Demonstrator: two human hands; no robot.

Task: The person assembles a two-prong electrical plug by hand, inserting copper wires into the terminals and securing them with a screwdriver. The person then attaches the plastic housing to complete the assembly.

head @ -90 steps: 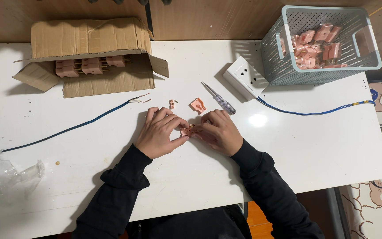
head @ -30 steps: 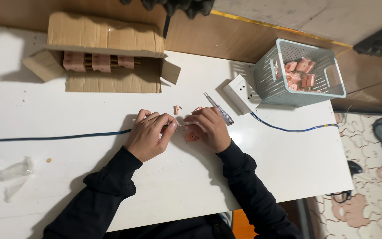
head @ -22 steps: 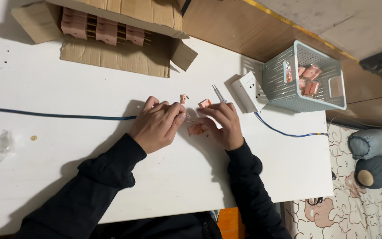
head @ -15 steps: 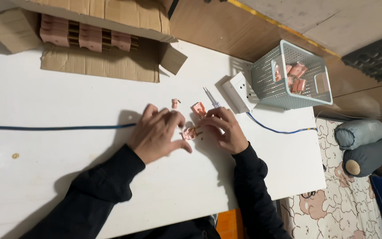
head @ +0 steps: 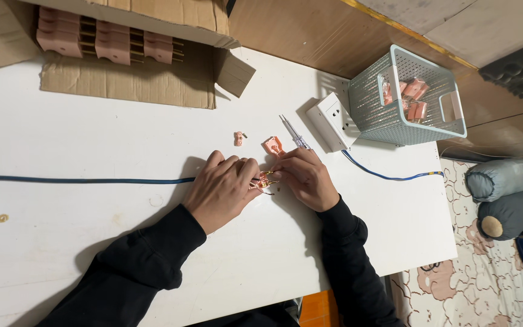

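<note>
The fingers (head: 250, 171) of the left hand (head: 222, 191) and those of the right hand (head: 305, 177) meet over a small pink plug part (head: 264, 180) with brass-coloured metal pieces. Both sets of fingertips are closed on it, pinching it from either side just above the desk (head: 122, 242). The part is mostly hidden by the fingertips; only a bit of pink plastic, thin brass prongs and a short dark wire end show between the hands. A blue cable (head: 80, 180) runs across the desk from the left edge and disappears under the left hand.

Just beyond the fingers lie a pink plug shell (head: 273, 146), a smaller pink piece (head: 238, 138) to its left, and a slim screwdriver (head: 294, 134) with a clear handle beside the right hand. A white socket block (head: 329, 121) sits further out, with a second blue cable (head: 388, 176) leading off toward the desk's edge.

Next to the socket block stands a pale green plastic basket (head: 449, 130) holding several pink plugs (head: 411, 97). At the far left corner an open cardboard box (head: 128, 85) lies with its flaps spread, and rows of pink plugs with brass prongs (head: 110, 45) are packed inside it.
</note>
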